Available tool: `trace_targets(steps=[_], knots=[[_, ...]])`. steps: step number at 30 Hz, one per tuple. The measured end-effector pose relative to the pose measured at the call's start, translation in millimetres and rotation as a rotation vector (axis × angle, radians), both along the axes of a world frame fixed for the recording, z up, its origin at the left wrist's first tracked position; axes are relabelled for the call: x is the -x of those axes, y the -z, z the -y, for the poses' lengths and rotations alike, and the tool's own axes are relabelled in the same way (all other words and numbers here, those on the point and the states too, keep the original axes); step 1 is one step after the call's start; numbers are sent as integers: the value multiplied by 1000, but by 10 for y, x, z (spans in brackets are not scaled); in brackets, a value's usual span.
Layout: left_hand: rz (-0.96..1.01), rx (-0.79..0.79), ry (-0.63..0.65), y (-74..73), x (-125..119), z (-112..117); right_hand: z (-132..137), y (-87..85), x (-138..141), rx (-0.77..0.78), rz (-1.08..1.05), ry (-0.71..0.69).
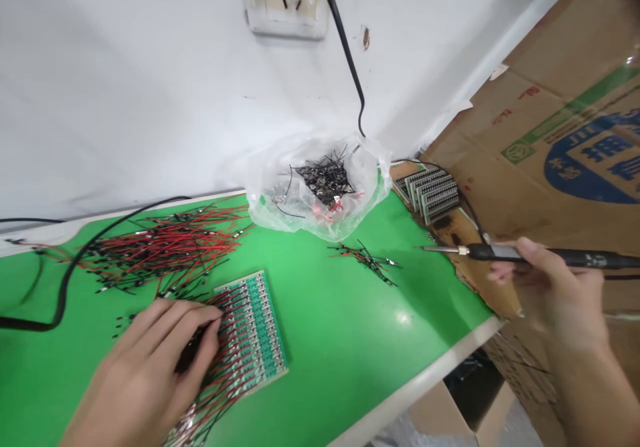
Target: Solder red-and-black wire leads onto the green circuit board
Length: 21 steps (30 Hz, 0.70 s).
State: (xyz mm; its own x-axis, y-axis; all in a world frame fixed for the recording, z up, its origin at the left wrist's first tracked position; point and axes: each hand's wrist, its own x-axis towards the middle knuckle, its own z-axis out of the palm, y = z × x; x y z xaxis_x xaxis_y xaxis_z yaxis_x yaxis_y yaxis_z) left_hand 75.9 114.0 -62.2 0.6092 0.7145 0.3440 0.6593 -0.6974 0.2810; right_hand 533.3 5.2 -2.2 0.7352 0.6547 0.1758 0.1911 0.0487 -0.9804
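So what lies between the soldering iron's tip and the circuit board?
A small pile of wires on the green tabletop, in the head view.

Green rectangular circuit panel [263, 320] on the green tabletop [340, 367], loose thin red-and-black wires [170, 244] behind it to the left.
A crumpled clear plastic bag [266, 204], with thin black wire scraps [325, 180] in it, sits at the back before the white wall [150, 80]; a small dark wire bunch [369, 260] lies in front of it, right of the panel. Farther right, rectangular circuit boards [437, 197] rest on flat brown cardboard [493, 295].
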Motion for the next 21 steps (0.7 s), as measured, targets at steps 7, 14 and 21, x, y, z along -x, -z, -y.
trace_targets(steps=[7, 14, 21], knots=[[-97, 103, 104, -585, -152, -229, -421, 84, 710, 258, -355, -933], [2, 35, -75, -1083, -1009, -869, -833, 190, 1129, 273, -460, -1216], [-137, 57, -269, -950, -1639, -1282, -882, 396, 1131, 210, -505, -1139]])
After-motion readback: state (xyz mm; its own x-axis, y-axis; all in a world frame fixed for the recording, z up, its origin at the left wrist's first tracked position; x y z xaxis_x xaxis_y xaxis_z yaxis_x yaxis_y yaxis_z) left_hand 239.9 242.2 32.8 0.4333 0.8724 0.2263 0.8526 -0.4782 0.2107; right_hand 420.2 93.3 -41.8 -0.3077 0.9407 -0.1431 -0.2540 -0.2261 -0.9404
